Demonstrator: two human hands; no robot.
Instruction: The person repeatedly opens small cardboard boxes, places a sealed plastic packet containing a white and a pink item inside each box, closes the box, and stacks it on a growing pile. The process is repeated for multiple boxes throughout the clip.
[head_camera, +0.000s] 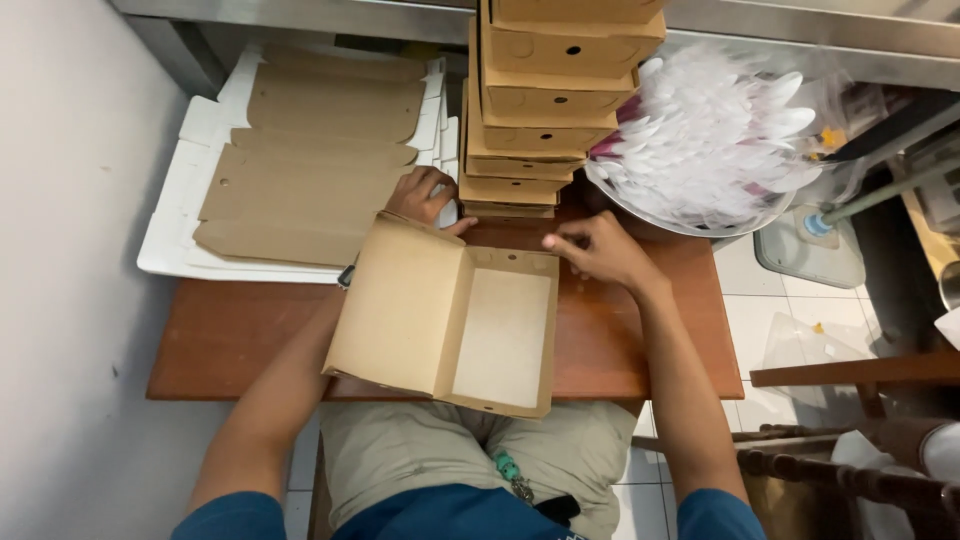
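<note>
On the brown tabletop (640, 330) in front of us sits the half-formed kraft meal box (450, 315), its tray facing up and its lid tipped open to our left, hanging a little over the near edge above our lap. Our left hand (422, 195) curls over the lid's far corner, fingers bent and pressing there, which steadies the box; our right hand (595, 250) pinches the tray's far right corner, fingertips closed on the cardboard wall where the little holes sit. Within easy reach on the left lie the flat unfolded blanks (300, 180), fanned out. Straight ahead rises the stack of finished boxes (545, 90), and to the right a clear bag of white plastic spoons (715, 135).
</note>
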